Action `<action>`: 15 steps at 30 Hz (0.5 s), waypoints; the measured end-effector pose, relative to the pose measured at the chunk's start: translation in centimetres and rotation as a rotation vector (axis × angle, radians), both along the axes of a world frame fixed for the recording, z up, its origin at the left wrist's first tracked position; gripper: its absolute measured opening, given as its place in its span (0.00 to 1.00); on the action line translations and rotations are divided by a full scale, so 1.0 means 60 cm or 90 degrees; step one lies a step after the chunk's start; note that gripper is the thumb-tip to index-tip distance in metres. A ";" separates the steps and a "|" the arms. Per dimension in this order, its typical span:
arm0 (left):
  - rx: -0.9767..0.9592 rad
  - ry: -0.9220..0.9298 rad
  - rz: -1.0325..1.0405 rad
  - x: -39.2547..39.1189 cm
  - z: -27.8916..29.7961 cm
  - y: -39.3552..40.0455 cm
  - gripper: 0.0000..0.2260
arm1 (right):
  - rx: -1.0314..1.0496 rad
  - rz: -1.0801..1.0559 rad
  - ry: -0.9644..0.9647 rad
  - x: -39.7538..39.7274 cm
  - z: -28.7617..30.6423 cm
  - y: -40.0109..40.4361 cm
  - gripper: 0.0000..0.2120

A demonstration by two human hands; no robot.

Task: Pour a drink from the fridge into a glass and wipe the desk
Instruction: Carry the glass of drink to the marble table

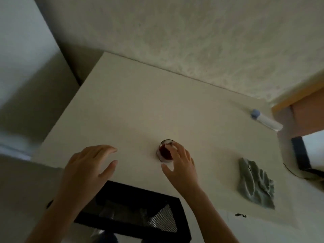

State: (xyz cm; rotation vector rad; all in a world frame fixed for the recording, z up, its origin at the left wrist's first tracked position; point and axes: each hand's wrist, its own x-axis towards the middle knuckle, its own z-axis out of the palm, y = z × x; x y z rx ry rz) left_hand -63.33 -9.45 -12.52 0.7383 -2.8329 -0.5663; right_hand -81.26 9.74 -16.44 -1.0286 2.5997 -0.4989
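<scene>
Right hand (pixel 180 160) touches glass (pixel 164 152); left hand (pixel 87 165) hovers.

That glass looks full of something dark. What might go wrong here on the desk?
The right hand is at the glass of dark drink with fingers over its rim; a nudge might tip it onto the pale desk. The green cloth lies off to the right, so a spill could spread before it is reached. The left hand hovers open, steadying nothing.
</scene>
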 end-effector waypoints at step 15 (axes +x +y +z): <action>-0.025 -0.020 0.190 0.030 0.001 0.091 0.15 | 0.052 0.066 -0.066 -0.086 -0.085 -0.040 0.30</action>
